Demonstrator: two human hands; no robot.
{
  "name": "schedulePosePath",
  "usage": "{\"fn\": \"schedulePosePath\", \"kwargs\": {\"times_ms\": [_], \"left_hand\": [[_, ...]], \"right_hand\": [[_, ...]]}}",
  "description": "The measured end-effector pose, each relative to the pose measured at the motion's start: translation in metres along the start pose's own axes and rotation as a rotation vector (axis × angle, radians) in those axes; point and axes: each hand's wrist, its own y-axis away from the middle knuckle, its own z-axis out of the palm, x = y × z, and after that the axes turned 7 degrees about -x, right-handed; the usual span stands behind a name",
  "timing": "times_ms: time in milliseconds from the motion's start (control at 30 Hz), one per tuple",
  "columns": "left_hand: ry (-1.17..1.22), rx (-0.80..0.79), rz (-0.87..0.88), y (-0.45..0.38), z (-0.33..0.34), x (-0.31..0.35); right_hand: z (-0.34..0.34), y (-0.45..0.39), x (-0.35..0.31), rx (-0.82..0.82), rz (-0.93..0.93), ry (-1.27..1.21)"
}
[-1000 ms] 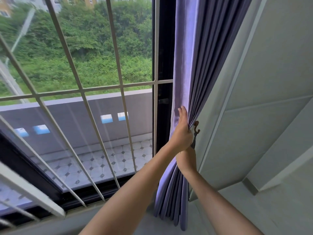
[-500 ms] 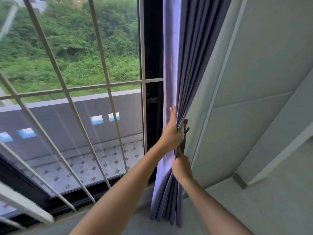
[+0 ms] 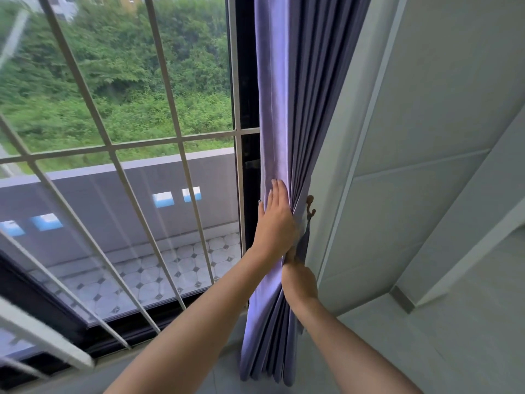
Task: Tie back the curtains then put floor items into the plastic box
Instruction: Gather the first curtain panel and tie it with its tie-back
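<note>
Curtain [image 3: 287,115] bunched beside hook [image 3: 309,207]; left hand [image 3: 274,223] pressing flat on it, right hand [image 3: 298,280] below, grip hidden.

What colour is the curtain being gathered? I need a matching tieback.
Purple-lavender, plain with no pattern; the curtain shows best in the head view.

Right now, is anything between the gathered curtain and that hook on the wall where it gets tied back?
Nothing visible blocks it. The purple curtain is bunched right beside the wall hook. The left hand presses flat on the folds, and the right hand reaches in below, its fingers hidden.
</note>
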Motion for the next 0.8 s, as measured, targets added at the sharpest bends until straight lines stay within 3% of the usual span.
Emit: {"fn": "schedulePosePath", "kwargs": {"times_ms": [100, 233, 400, 567, 667, 800], "left_hand": [[0.013, 0.032, 0.029, 0.002, 0.002, -0.006], [0.163, -0.014, 0.066, -0.002, 0.006, -0.014], [0.292, -0.027, 0.107, -0.006, 0.010, -0.024], [0.296, -0.201, 0.206, 0.012, 0.029, -0.058], [0.355, -0.172, 0.117, 0.033, 0.035, -0.069], [0.411, -0.101, -0.055, 0.046, 0.037, -0.067]], "right_hand": [[0.011, -0.002, 0.000, 0.095, -0.019, 0.005], [0.009, -0.001, -0.001, 0.094, 0.021, -0.203], [0.016, -0.009, -0.001, 0.013, 0.096, -0.270], [0.022, -0.006, 0.008, 0.073, 0.053, -0.298], [0.015, 0.000, 0.016, -0.034, 0.099, -0.432], [0.003, 0.006, 0.034, -0.175, 0.085, -0.316]]}}
